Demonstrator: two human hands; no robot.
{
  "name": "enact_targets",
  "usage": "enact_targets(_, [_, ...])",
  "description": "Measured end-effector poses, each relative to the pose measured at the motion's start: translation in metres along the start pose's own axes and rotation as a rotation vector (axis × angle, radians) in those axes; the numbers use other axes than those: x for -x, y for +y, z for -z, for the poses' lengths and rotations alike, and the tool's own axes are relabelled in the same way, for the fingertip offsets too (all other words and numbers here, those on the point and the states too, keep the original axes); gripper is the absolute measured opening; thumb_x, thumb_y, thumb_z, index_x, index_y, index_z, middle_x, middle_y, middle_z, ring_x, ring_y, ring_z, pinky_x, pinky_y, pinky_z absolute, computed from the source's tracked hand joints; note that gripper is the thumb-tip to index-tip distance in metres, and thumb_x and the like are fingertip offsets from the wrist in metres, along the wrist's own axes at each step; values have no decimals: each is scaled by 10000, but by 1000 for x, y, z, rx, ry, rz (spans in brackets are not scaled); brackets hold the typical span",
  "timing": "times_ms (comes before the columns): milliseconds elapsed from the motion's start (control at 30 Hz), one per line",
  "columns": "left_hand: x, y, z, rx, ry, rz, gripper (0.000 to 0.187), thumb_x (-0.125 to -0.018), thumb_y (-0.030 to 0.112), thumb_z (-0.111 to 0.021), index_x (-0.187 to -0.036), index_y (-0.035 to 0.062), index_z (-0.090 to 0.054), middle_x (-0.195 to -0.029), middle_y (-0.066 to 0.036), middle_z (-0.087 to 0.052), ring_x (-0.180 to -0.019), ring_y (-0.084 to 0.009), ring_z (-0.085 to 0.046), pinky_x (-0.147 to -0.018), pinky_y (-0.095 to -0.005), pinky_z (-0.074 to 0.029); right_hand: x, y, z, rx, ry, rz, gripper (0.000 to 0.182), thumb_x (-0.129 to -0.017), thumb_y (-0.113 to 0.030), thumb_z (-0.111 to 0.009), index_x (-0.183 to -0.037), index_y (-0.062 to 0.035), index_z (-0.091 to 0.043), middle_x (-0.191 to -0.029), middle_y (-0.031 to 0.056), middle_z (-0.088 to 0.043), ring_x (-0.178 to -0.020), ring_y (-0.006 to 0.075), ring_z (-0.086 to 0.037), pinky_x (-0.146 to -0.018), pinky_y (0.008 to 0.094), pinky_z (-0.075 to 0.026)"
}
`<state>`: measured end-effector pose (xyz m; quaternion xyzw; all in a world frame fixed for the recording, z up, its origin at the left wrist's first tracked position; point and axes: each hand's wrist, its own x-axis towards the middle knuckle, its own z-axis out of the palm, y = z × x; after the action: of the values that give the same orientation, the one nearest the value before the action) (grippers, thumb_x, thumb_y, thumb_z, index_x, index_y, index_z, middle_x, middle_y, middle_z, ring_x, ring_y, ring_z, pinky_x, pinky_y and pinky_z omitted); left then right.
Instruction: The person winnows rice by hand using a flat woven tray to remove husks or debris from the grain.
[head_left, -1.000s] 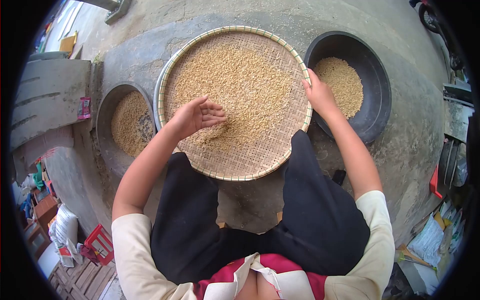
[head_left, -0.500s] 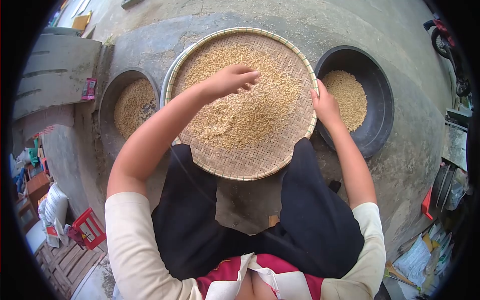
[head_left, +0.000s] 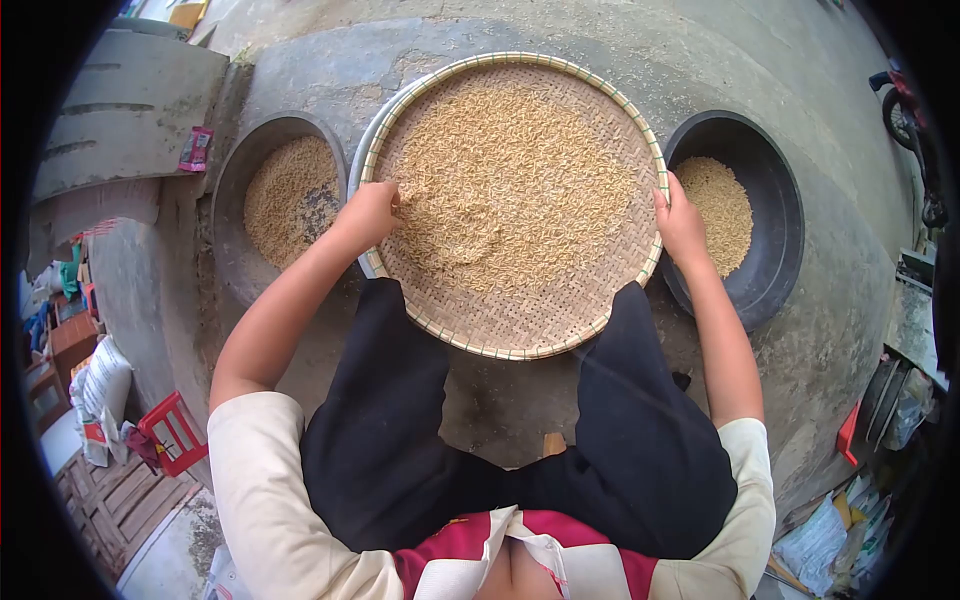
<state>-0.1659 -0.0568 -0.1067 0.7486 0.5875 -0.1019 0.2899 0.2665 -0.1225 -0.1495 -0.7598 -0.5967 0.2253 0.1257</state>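
Note:
A round woven tray [head_left: 560,318] with a bound rim rests across my knees, with grain [head_left: 510,180] spread over it. My left hand [head_left: 372,213] is closed at the tray's left rim, its fingertips over the edge beside the grain. At the right rim, my right hand [head_left: 681,220] grips the tray with the thumb on the inner side. A grey basin [head_left: 232,190] holding grain stands to the left. Beyond the tray's right side is a black basin [head_left: 775,240], also with grain in it. The pale edge of another round container [head_left: 357,160] shows under the tray's left side.
A pink packet [head_left: 195,149] lies on a concrete slab [head_left: 110,110] at the left. Lower left are a red plastic chair [head_left: 174,434] and a white sack [head_left: 104,390]. Plastic bags [head_left: 815,540] lie at the lower right. Part of a motorbike [head_left: 905,120] shows at the upper right.
My left hand has moved from above the grain to the tray's left rim and closed there. The tray and basins appear slightly further right in view. My right hand stays on the right rim.

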Motion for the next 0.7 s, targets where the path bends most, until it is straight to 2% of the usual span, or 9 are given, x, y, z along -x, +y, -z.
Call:
enact_targets(133, [4, 6, -3, -9, -62, 6, 326, -588, 110, -737, -834, -9, -559, -788, -137, -593, -763, -260, -581, -670, -339, -457, 1, 0, -1, -7, 24, 20, 434, -879, -356, -417, -1241, -117, -404, -808, 218, -608, -740, 393, -589, -633, 469, -453])
enact_targets(200, [5, 12, -6, 87, -44, -45, 351, -578, 166, -758, -788, -9, -536, -814, -179, -583, -810, -318, -566, -699, -384, -450, 1, -3, 1, -8, 25, 24, 432, -879, -356, -416, -1241, -120, -404, -818, 216, -608, -746, 392, -589, -634, 468, -453])
enact_targets(367, [5, 24, -20, 15, 42, -78, 374, -601, 220, -757, -798, -9, -535, -817, -182, -573, -794, -329, -559, -686, -397, -442, 3, -6, 2, -21, 35, 15, 424, -877, -345, -428, -1233, -116, -413, -826, 218, -608, -752, 396, -588, -644, 462, -455])
enact_targets(567, [4, 25, -28, 169, -2, -115, 258, -656, 111, -700, -794, -34, -537, -772, -161, -584, -742, -296, -573, -668, -362, -447, 2, -5, 3, -28, 31, 19, 417, -876, -336, -435, -1229, -115, -418, -826, 217, -608, -757, 395, -588, -647, 459, -457])
enact_targets(633, [1, 20, -24, 176, -55, -142, 164, -691, 55, -644, -809, -26, -565, -757, -132, -601, -723, -239, -599, -666, -319, -471, 2, -5, 3, -30, 23, 12, 416, -876, -336, -435, -1230, -117, -417, -828, 217, -608, -760, 395, -588, -650, 459, -457])
enact_targets(667, [-2, 16, -21, 176, -56, -143, 164, -691, 55, -644, -809, -26, -565, -757, -132, -601, -723, -239, -599, -666, -319, -471, 2, -5, 3, -32, 15, 3, 416, -877, -336, -434, -1230, -118, -417, -831, 217, -608, -763, 395, -588, -653, 459, -457])
enact_targets(700, [-4, 11, -17, 384, -185, -27, 146, -715, 31, -593, -847, -26, -570, -784, -115, -608, -754, -210, -609, -680, -291, -481, 2, -5, 4, -32, 14, 1, 416, -877, -336, -434, -1230, -118, -417, -831, 217, -608, -763, 395, -588, -653, 459, -457])
